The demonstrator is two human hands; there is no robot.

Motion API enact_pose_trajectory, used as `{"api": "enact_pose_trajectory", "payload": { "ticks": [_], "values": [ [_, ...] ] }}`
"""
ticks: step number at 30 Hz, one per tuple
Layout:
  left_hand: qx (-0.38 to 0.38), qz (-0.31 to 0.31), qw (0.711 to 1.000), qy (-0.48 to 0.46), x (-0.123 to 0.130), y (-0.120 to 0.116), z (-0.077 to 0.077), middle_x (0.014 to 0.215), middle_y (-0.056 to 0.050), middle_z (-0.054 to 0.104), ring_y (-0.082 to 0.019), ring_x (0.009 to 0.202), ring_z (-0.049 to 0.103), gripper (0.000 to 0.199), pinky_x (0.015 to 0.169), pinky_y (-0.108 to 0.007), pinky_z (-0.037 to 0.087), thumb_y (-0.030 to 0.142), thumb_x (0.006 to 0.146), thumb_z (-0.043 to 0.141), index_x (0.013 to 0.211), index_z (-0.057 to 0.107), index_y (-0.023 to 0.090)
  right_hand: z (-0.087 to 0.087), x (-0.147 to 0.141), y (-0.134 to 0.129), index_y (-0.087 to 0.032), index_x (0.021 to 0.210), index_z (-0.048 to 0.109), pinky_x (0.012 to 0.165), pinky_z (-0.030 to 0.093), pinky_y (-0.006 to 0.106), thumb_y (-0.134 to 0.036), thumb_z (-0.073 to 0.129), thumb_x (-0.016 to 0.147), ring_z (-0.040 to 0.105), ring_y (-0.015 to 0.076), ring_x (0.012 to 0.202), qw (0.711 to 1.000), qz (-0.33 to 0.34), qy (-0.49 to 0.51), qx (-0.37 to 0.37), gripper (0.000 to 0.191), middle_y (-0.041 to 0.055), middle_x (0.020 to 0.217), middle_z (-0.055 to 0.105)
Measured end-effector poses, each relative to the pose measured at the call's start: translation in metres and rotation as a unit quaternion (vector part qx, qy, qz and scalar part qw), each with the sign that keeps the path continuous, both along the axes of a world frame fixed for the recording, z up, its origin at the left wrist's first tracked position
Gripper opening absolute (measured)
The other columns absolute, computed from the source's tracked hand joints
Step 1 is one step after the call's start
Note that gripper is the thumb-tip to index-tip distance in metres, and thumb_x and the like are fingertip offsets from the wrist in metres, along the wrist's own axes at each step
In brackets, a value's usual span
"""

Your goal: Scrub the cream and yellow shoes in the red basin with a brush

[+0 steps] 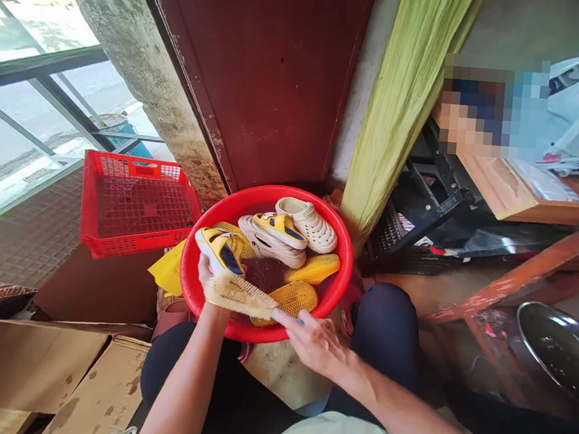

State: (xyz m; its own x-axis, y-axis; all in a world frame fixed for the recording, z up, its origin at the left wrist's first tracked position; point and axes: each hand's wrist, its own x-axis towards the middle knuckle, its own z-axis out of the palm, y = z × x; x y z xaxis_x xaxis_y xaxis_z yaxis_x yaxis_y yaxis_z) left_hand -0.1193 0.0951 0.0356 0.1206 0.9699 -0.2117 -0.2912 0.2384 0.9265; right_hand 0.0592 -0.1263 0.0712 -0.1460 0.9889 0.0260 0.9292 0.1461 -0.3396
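A yellow, white and navy shoe [223, 250] is in my left hand [205, 272], held over the left side of a red basin [346, 248]. My right hand [317, 343] grips the handle of a scrubbing brush [240, 295] with pale bristles. The brush head lies across the view just below the shoe, in front of my left wrist; contact with the shoe cannot be made out. Inside the basin, in dark water, are a cream clog [313, 225], a pale shoe [267, 242], another yellow and navy shoe [281, 228] and a yellow patterned sole [295, 301].
A red plastic crate [143, 199] stands left of the basin, above flattened cardboard [32, 364]. Behind are a dark red door [260, 74] and a green curtain [398, 105]. At right are a wooden table [522, 195] and a metal pot [560, 345].
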Motion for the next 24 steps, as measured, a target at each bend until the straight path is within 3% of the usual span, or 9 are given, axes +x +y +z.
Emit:
{"api": "enact_pose_trajectory", "payload": {
  "ticks": [3,6,11,16,20,24],
  "values": [
    [-0.038,0.048,0.986,-0.152,-0.004,-0.003,0.011,0.113,-0.010,0.075,-0.028,0.107,0.070,0.064,0.094,-0.046,0.059,0.069,0.088,0.049,0.126,0.067,0.021,-0.007,0.036,-0.011,-0.039,0.156,0.048,0.061,0.047,0.024,-0.034,0.043,0.105,0.069,0.0166,0.072,0.999,-0.036,-0.021,-0.021,0.051,0.0070,0.097,0.072],
    [-0.090,0.022,0.966,-0.240,-0.005,-0.009,0.019,0.113,-0.009,0.076,-0.030,0.107,0.070,0.051,0.097,-0.051,0.057,0.054,0.087,0.058,0.126,0.068,0.022,-0.007,0.057,0.001,-0.038,0.152,0.054,0.063,0.046,0.025,-0.033,0.044,0.104,0.068,0.0174,0.073,0.995,-0.059,-0.059,-0.053,0.049,0.0067,0.093,0.071],
    [-0.135,-0.034,0.971,-0.192,-0.005,-0.015,0.009,0.122,-0.015,0.072,-0.036,0.112,0.069,0.055,0.092,-0.061,0.057,0.055,0.086,0.059,0.130,0.065,0.021,-0.006,0.050,0.050,-0.029,0.136,0.068,0.067,0.047,0.030,-0.020,0.044,0.101,0.069,0.0213,0.075,0.993,-0.038,-0.084,-0.074,0.043,0.0093,0.093,0.073],
    [-0.254,0.043,0.961,-0.103,-0.004,-0.015,-0.010,0.112,-0.013,0.072,-0.032,0.104,0.070,0.047,0.090,-0.058,0.058,0.046,0.094,0.056,0.132,0.061,0.019,-0.013,0.041,0.089,-0.021,0.118,0.077,0.078,0.052,0.034,-0.011,0.052,0.093,0.074,0.0266,0.089,0.992,-0.049,-0.037,-0.111,0.037,0.0136,0.091,0.078],
    [-0.278,0.073,0.951,-0.116,0.000,-0.014,-0.016,0.108,-0.009,0.073,-0.028,0.095,0.072,0.042,0.089,-0.055,0.060,0.045,0.096,0.056,0.131,0.063,0.023,-0.007,0.060,0.075,-0.028,0.123,0.076,0.082,0.055,0.030,-0.021,0.053,0.097,0.075,0.0229,0.099,0.992,-0.037,0.018,-0.117,0.035,0.0061,0.108,0.081],
    [-0.295,0.097,0.937,-0.161,0.014,-0.015,-0.021,0.100,-0.007,0.075,-0.023,0.087,0.074,0.039,0.085,-0.045,0.063,0.048,0.099,0.053,0.124,0.068,0.022,0.013,0.074,0.033,-0.030,0.136,0.070,0.088,0.056,0.028,-0.032,0.053,0.098,0.073,0.0211,0.104,0.976,-0.034,0.187,-0.110,0.042,0.0022,0.118,0.079]
  ]
}}
